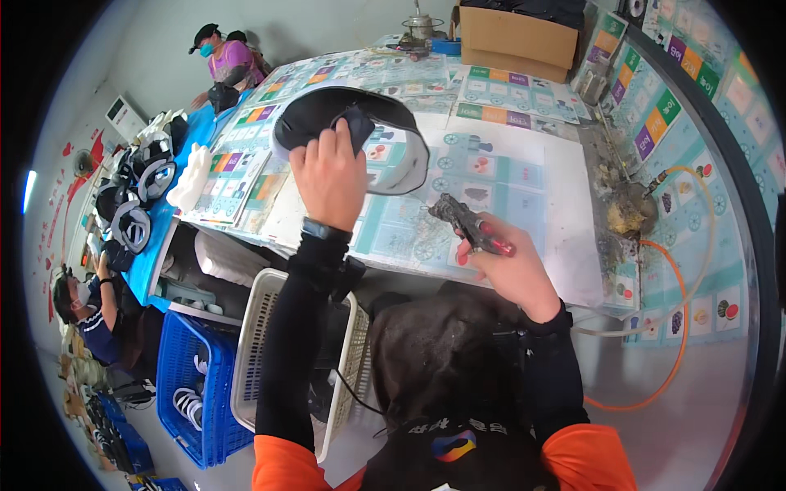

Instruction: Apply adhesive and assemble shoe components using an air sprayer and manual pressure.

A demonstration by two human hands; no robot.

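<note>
Over the table, my left hand point(329, 182) is closed on a looped piece point(414, 157), black at one end and pale grey along its rim. Its fingers grip dark fabric at the black end; the piece looks like a shoe upper, but its exact kind is unclear. My right hand point(517, 266) is wrapped round a small spray gun point(465, 222) with red parts and a nozzle crusted in grime. That nozzle points up and left, apart from the looped piece. Beneath both hands lies the worktable point(573, 221), covered in printed pastel sheets.
A white basket point(264, 315) and a blue basket point(184, 401) with shoes stand below left. Similar black-and-grey pieces point(133, 225) lie on a blue surface. Orange point(676, 327) and clear hoses hang at right, near a cardboard box point(520, 41). Two people point(233, 61) point(97, 315) work at left.
</note>
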